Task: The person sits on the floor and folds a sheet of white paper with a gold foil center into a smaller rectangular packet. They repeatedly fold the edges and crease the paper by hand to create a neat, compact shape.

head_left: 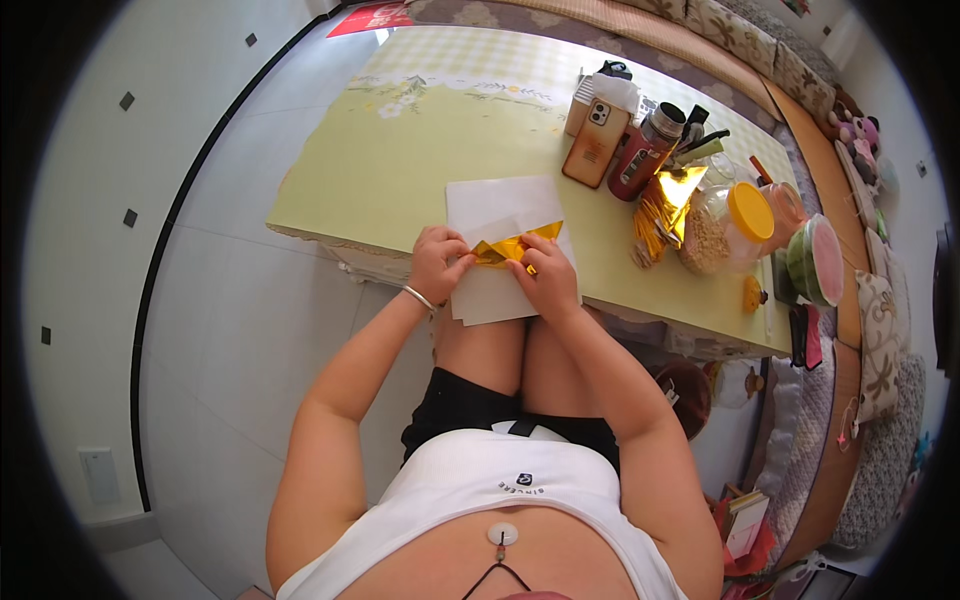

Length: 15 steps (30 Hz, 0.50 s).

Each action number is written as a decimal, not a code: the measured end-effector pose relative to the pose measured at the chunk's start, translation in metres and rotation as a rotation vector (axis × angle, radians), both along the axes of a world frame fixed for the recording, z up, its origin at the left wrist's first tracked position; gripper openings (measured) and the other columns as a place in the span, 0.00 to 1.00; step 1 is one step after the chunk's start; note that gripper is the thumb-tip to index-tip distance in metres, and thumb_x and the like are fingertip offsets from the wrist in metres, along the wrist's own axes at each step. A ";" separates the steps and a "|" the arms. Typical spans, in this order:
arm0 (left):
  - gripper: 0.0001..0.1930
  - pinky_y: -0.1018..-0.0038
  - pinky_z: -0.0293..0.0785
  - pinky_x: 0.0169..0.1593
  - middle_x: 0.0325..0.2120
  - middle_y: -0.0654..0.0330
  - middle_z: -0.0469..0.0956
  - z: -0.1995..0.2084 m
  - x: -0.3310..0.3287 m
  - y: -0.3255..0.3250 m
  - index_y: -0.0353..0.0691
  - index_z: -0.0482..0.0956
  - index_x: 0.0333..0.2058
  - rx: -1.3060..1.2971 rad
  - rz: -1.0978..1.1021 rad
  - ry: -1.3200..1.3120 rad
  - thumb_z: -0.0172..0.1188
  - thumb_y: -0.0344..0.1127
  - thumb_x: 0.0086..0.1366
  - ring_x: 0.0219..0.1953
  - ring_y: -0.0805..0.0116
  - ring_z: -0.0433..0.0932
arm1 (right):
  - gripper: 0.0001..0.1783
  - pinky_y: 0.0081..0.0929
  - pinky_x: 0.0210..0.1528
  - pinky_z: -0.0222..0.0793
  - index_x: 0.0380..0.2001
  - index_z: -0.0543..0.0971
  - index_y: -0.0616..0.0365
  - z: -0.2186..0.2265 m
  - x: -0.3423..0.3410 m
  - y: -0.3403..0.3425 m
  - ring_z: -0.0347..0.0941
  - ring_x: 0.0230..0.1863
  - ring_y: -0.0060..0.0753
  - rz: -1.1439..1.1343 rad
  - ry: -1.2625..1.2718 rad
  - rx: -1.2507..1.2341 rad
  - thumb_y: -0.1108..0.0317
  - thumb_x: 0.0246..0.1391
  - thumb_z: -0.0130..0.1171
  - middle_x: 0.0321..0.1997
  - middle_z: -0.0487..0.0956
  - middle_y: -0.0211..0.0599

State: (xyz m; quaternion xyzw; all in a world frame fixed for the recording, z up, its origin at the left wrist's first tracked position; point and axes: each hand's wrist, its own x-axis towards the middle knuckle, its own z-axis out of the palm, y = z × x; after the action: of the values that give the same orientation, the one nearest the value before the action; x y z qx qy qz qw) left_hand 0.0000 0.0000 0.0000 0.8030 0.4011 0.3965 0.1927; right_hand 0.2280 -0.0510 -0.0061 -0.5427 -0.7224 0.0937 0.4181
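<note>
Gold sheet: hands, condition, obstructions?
Left hand and right hand pinching gold sheet. Sheet creased, above white paper. Red bottle off right, not blocking.

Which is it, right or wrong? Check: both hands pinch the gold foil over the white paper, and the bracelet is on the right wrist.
Wrong wrist: the head view shows the bracelet on the wrist of the left hand. The rest stands: it and the right hand pinch the gold foil over the white paper.
</note>
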 end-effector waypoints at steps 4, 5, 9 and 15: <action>0.06 0.63 0.68 0.48 0.32 0.61 0.78 -0.001 0.011 0.005 0.41 0.83 0.24 -0.008 0.081 0.039 0.70 0.35 0.52 0.42 0.57 0.73 | 0.14 0.41 0.59 0.70 0.21 0.78 0.60 0.011 -0.005 -0.002 0.75 0.52 0.47 -0.062 0.080 -0.023 0.62 0.49 0.70 0.54 0.80 0.43; 0.07 0.63 0.68 0.48 0.32 0.60 0.78 0.000 0.014 0.007 0.40 0.83 0.24 -0.002 0.088 0.058 0.71 0.35 0.52 0.42 0.57 0.73 | 0.14 0.40 0.58 0.70 0.20 0.78 0.60 0.014 -0.006 0.000 0.75 0.53 0.47 -0.075 0.085 -0.029 0.63 0.48 0.70 0.54 0.80 0.43; 0.08 0.63 0.68 0.48 0.31 0.60 0.78 -0.001 0.016 0.008 0.41 0.82 0.23 0.003 0.082 0.104 0.71 0.37 0.52 0.42 0.57 0.72 | 0.13 0.37 0.58 0.69 0.17 0.79 0.59 0.005 -0.013 -0.003 0.72 0.56 0.47 -0.092 0.108 -0.004 0.64 0.46 0.70 0.56 0.80 0.44; 0.10 0.63 0.68 0.48 0.31 0.61 0.78 -0.002 0.013 0.010 0.42 0.81 0.20 0.002 0.106 0.132 0.72 0.39 0.50 0.42 0.57 0.72 | 0.13 0.38 0.62 0.66 0.15 0.79 0.58 0.002 -0.014 -0.003 0.71 0.59 0.48 -0.095 0.071 -0.041 0.65 0.43 0.71 0.58 0.79 0.45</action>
State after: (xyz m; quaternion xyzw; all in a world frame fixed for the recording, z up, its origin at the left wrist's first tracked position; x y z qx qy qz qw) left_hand 0.0131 0.0103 -0.0017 0.8052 0.4545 0.3527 0.1436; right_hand 0.2143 -0.0537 -0.0045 -0.5812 -0.6784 0.1077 0.4363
